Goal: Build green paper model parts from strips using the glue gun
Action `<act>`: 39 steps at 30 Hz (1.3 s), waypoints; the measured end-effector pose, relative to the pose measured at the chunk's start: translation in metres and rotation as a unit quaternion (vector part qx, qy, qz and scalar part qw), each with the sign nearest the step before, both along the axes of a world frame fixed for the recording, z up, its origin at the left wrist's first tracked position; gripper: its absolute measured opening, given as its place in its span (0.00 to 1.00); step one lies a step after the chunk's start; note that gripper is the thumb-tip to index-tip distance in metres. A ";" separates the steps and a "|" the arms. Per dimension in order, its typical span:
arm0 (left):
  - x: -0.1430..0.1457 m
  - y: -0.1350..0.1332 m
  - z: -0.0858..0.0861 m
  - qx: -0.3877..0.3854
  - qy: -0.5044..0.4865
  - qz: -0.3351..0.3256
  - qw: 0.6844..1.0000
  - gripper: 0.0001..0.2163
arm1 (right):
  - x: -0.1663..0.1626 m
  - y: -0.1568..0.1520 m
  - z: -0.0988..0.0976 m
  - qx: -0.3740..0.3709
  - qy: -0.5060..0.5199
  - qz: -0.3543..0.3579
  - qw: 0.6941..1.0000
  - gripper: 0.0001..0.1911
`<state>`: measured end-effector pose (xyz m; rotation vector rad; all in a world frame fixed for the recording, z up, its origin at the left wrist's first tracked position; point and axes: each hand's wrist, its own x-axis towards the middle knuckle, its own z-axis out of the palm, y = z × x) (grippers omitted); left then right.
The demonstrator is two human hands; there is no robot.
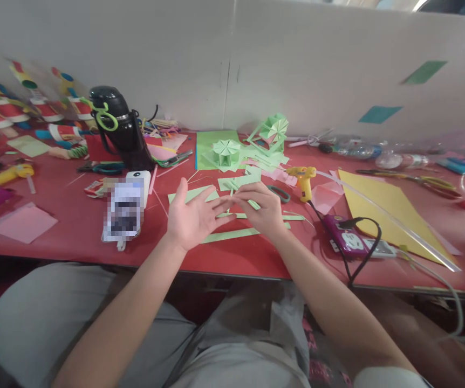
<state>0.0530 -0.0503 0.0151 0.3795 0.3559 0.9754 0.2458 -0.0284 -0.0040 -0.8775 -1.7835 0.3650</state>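
My left hand (194, 215) is turned palm up over the table's front half, its thumb and fingers spread, with nothing lying on the palm. Fingertips of my right hand (261, 209) meet the left fingertips in a pinch; whatever they hold, if anything, is hidden. Light green paper shows behind and between the right fingers. Under both hands lie green paper strips (228, 235) and cut green pieces (252, 173). Farther back stand a round folded green paper piece (227, 153) and a larger folded green paper model (273, 129).
Right of my hands are a yellow glue gun (304, 182), a purple power strip (344, 237), yellow sheets (386, 213) and scissors (430, 182). To the left are a phone (124, 210), a black flask (117, 126) and pink paper (25, 221). A wall (168, 64) rises behind the table.
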 end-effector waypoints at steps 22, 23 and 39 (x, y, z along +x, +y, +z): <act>-0.003 -0.001 -0.001 0.079 -0.018 0.028 0.996 0.38 | 0.013 0.013 -0.003 -0.212 0.033 0.016 0.977 0.31; -0.003 -0.001 0.000 0.082 -0.012 0.036 0.996 0.38 | 0.013 0.013 -0.002 -0.223 0.025 0.034 0.974 0.31; -0.002 -0.004 0.003 0.120 0.047 0.116 0.985 0.38 | 0.002 -0.004 0.006 -0.270 0.079 0.260 0.924 0.10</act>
